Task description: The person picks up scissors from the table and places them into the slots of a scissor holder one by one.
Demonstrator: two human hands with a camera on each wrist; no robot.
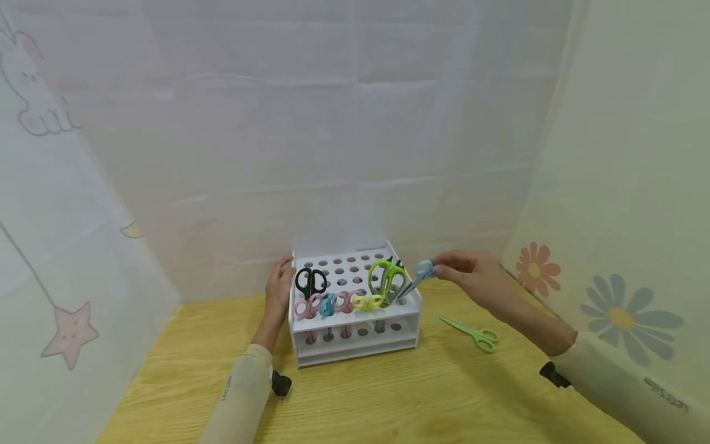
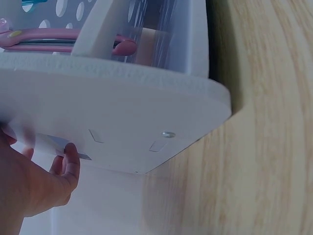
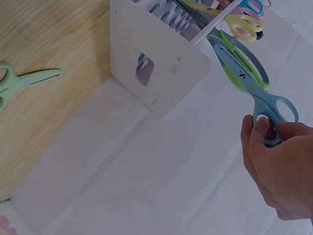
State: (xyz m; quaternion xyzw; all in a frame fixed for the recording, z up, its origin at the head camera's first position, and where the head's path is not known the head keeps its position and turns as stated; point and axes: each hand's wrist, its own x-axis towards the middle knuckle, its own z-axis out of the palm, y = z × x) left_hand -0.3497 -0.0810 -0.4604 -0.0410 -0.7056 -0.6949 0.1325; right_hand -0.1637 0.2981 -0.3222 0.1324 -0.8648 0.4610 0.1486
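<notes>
My right hand (image 1: 471,274) pinches a pair of light blue scissors (image 1: 424,269) by the handle, beyond the rack's right side. The scissors slant, blades down and left over the front right holes; in the right wrist view the blue blades (image 3: 232,61) overlap green-handled scissors (image 3: 244,58). My left hand (image 1: 277,290) holds the left side panel of the white holed rack (image 1: 355,357), its fingers curled at the panel's cutout in the left wrist view. Standing in the rack are black scissors (image 1: 310,282), pink, teal (image 1: 327,305) and yellow scissors (image 1: 367,302), and large green scissors (image 1: 386,277).
Light green scissors (image 1: 471,333) lie on the wood-grain table (image 1: 355,401) right of the rack, below my right forearm. White sheets (image 1: 266,154) hang behind and at both sides. The rack has a lower holed shelf (image 1: 363,332) beneath its top.
</notes>
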